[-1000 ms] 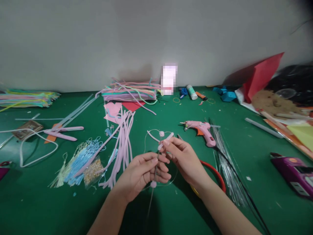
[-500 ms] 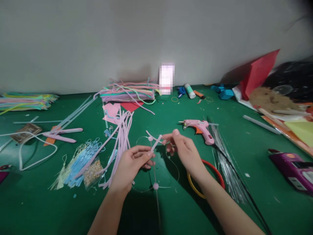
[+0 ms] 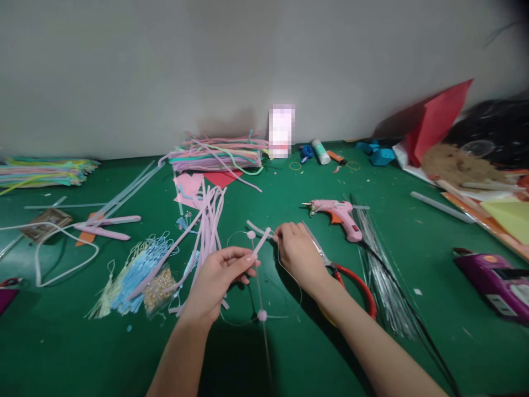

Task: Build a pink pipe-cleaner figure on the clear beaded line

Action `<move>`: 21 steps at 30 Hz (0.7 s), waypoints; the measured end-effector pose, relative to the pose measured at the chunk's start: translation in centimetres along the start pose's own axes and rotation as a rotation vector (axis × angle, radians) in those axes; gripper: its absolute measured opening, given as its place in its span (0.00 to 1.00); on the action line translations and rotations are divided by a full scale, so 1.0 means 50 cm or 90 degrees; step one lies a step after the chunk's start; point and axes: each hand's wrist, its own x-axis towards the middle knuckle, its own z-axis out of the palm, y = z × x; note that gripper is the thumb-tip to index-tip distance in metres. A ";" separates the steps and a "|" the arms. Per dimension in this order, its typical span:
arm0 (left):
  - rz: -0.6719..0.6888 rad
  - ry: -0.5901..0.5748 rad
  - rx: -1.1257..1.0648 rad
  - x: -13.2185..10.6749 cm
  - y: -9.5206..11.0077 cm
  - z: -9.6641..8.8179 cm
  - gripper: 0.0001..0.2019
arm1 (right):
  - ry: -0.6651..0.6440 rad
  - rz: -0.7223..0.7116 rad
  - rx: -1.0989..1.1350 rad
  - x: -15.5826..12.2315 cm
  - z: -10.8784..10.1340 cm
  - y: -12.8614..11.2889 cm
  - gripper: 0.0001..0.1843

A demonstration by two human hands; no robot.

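A thin wire frame with small pink balls and a white pipe cleaner wound onto its top lies over the green table. My left hand pinches the pipe cleaner and the wire near the upper ball. My right hand is closed on the other end of the pipe cleaner, just right of the frame's top. Red-handled scissors lie right behind my right hand, partly hidden by my wrist.
A pink glue gun and a bundle of silver wires lie to the right. Pink pipe cleaners, blue tassels, a bag of gold beads lie left. A stack of pipe cleaners sits by the wall, a purple device far right.
Both hands lowered toward the table and spread apart. My right hand let go of its raised pinch and closed low on the pipe cleaner's end; the scissors' blades now show behind it.
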 end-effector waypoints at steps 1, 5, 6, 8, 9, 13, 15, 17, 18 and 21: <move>0.000 -0.001 -0.002 -0.001 0.001 -0.001 0.11 | -0.012 0.005 0.028 -0.002 -0.010 0.001 0.08; 0.006 -0.009 -0.013 -0.002 0.001 -0.006 0.11 | -0.126 0.107 0.399 -0.009 -0.053 0.008 0.08; 0.007 -0.012 -0.015 -0.002 0.001 -0.006 0.10 | -0.128 0.153 0.498 -0.010 -0.059 0.009 0.11; 0.009 -0.015 -0.016 -0.001 0.000 -0.007 0.10 | -0.081 0.223 0.617 -0.010 -0.067 0.009 0.16; 0.009 -0.015 -0.017 -0.001 -0.001 -0.007 0.10 | -0.049 0.236 0.645 -0.010 -0.068 0.008 0.16; 0.001 -0.006 -0.033 0.002 -0.002 -0.005 0.10 | 0.054 0.215 0.686 -0.012 -0.074 -0.015 0.10; 0.001 -0.011 -0.038 0.002 -0.003 -0.004 0.10 | 0.110 0.177 0.640 -0.016 -0.079 -0.033 0.07; 0.001 -0.019 -0.038 0.003 -0.004 -0.004 0.10 | 0.148 0.123 0.540 -0.022 -0.085 -0.048 0.03; -0.001 -0.020 -0.039 0.004 -0.005 -0.004 0.10 | 0.156 0.087 0.486 -0.025 -0.086 -0.053 0.02; -0.002 -0.016 -0.038 0.005 -0.007 -0.004 0.11 | 0.112 -0.013 0.366 -0.034 -0.087 -0.058 0.03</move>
